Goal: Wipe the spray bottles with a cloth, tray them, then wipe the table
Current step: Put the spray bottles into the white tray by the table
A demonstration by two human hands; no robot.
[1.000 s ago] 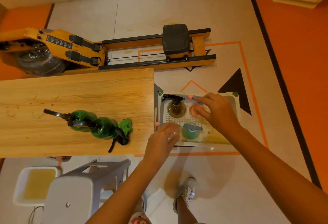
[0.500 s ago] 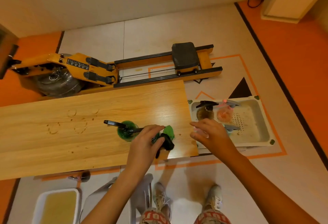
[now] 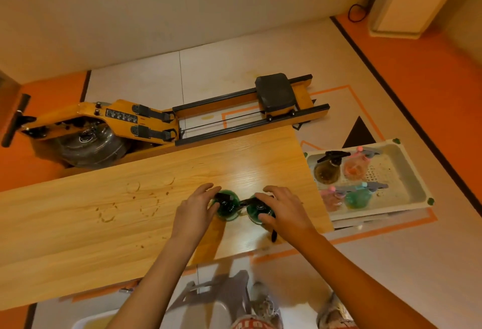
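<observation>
Two green spray bottles with black trigger heads stand side by side near the right end of the wooden table [image 3: 130, 224]. My left hand [image 3: 194, 210] grips the left green bottle [image 3: 227, 207] from its left side. My right hand [image 3: 283, 212] grips the right green bottle [image 3: 257, 212] from above and the right. A white tray [image 3: 407, 172] on the floor to the right of the table holds several bottles: a brown one [image 3: 327, 169], a pink one [image 3: 354, 168], another pink one [image 3: 331, 198] and a teal one [image 3: 358, 197]. No cloth shows.
A wooden rowing machine [image 3: 156, 122] lies on the floor behind the table. A grey stool [image 3: 221, 300] and my feet are below the table's near edge. Water rings mark the tabletop to the left of my hands. A white bin corner [image 3: 88, 323] shows at the bottom.
My right hand left the tray and came over to the table to take the right green bottle. My left hand now holds the left green bottle. The view swung left.
</observation>
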